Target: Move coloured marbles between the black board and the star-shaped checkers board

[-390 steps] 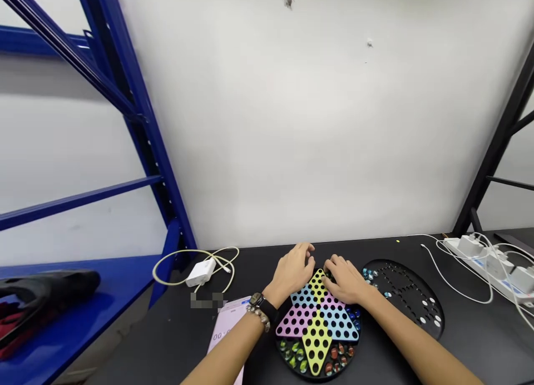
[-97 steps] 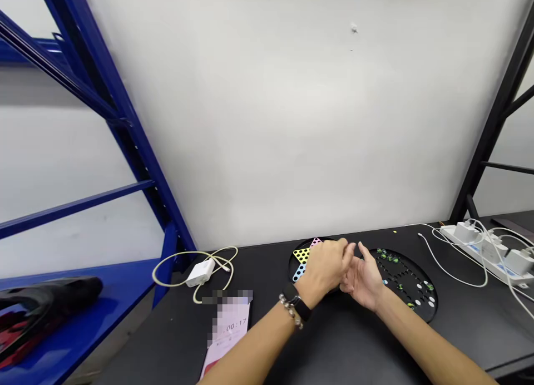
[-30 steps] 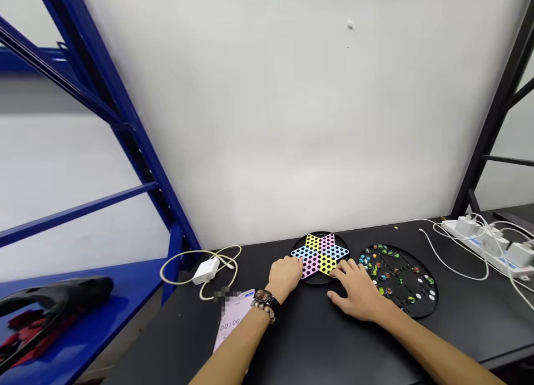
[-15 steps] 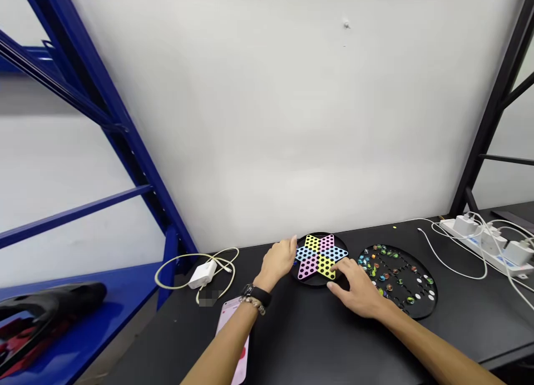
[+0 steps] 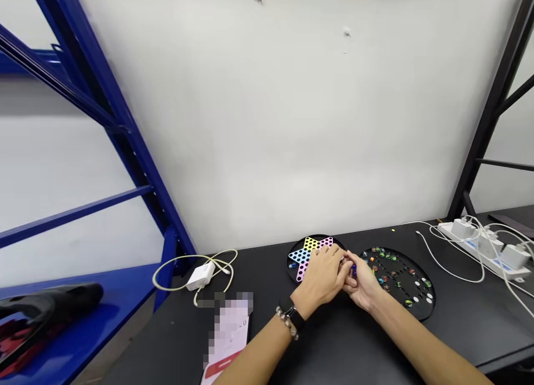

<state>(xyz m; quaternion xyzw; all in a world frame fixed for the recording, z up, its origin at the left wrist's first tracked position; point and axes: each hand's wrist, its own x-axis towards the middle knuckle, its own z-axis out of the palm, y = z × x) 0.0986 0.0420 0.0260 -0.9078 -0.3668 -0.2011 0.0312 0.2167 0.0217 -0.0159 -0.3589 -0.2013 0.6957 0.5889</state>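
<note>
My left hand [image 5: 324,276] reaches over the Chinese checkers board [image 5: 301,256], its bent fingertips meeting my right hand. Whether anything is between those fingers is hidden. My right hand [image 5: 362,282] is curled, with dark blue marbles [image 5: 354,270] showing at its fingers; how many I cannot tell. The board has a pink, yellow and light-blue star with round holes, set in a round black tray, partly covered by my left hand. A blue marble [image 5: 293,265] lies at the tray's left side. To the right, a round black tray [image 5: 434,299] carries several loose coloured marbles and white discs.
A phone [image 5: 227,337] lies at the front left of the black table [image 5: 334,346]. Behind it are a white charger [image 5: 201,276] and its looped cable. A power strip [image 5: 511,268] with several plugs and cables sits at the right. Against the wall stands a blue metal frame [image 5: 137,151].
My left hand has moved right across the star to meet my right hand. The right hand has turned and curled, and blue marbles now show in it.
</note>
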